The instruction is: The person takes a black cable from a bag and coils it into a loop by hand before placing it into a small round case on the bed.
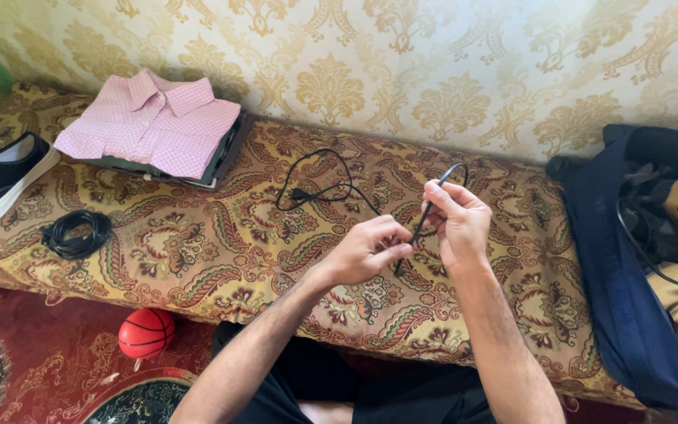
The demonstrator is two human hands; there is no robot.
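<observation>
Along the left edge of the patterned mattress point(198, 235) a black sneaker point(1, 184) with white laces lies on its side, and toward the back left corner a folded pink checked shirt point(151, 122) sits on a dark flat stack. Near the front edge, just right of the sneaker, rests a coiled black cable point(76, 233), already wound into a tidy ring. Below the front edge, on the red carpet, lies a small orange ball point(145, 332).

At the middle of the mattress a loose black cord point(319, 188) trails in an open loop, its plug lying on the fabric, and runs forward up into the person's hands. The left hand point(366, 250) is closed on the cord, pinching it between thumb and fingertips. The right hand point(457, 220), just beside it and slightly higher, is also closed on the cord, holding a small bend that arches above its fingers.

Judging by the finished ring nearby, the cord looks to be at the start of being wound: one small loop formed, most of the length still loose. Another turn would call for the left hand feeding slack while the right hand keeps the loop pinched.

At the right edge a dark blue bag point(629, 298) gapes open with clothing inside.
</observation>
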